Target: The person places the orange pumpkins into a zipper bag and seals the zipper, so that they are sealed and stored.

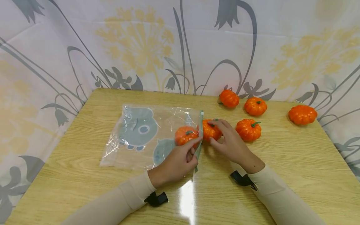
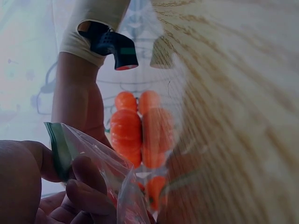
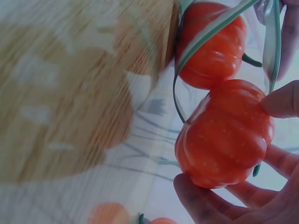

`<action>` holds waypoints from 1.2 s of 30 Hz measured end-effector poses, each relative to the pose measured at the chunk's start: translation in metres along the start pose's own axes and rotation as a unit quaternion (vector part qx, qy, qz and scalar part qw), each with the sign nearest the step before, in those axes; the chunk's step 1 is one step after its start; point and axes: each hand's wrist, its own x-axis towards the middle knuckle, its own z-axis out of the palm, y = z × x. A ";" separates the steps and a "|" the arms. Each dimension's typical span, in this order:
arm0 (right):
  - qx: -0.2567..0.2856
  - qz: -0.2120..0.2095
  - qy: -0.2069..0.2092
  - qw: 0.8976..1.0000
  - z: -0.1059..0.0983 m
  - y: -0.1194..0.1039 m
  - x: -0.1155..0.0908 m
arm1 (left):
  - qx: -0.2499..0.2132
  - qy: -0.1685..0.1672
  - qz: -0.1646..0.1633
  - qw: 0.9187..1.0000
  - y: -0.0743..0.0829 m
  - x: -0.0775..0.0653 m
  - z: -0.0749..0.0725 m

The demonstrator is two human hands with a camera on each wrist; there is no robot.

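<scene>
A clear zip bag (image 1: 166, 122) printed with blue cartoon figures lies flat on the table, its green-edged mouth facing right. Inside, near that mouth, sits one orange toy pumpkin (image 1: 182, 136). My left hand (image 1: 177, 162) pinches the bag's green edge (image 2: 60, 151) between thumb and fingers, and the mouth stands parted. At the opening, my right hand (image 1: 236, 147) grips a second orange pumpkin (image 3: 224, 135) with thumb and fingertips around its sides. In the right wrist view this pumpkin touches or nearly touches the bagged pumpkin (image 3: 212, 51).
Just right of my right hand is another pumpkin (image 1: 247, 131) with a green stem. Two more pumpkins (image 1: 255, 106) stand near the table's back edge, and one pumpkin (image 1: 302, 114) lies farther right. Behind the wooden table (image 1: 281, 156) hangs a flower-patterned cloth (image 1: 197, 47).
</scene>
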 end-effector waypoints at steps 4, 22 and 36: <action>0.010 -0.007 0.003 1.000 0.002 0.001 0.000 | -0.010 0.002 0.001 1.000 0.000 0.000 0.000; 0.093 -0.013 0.010 0.995 0.008 0.002 0.004 | -0.022 0.002 0.005 1.000 -0.002 0.001 0.001; 0.116 -0.005 0.010 0.993 0.010 0.001 0.004 | -0.023 0.000 0.004 1.000 0.000 0.001 0.000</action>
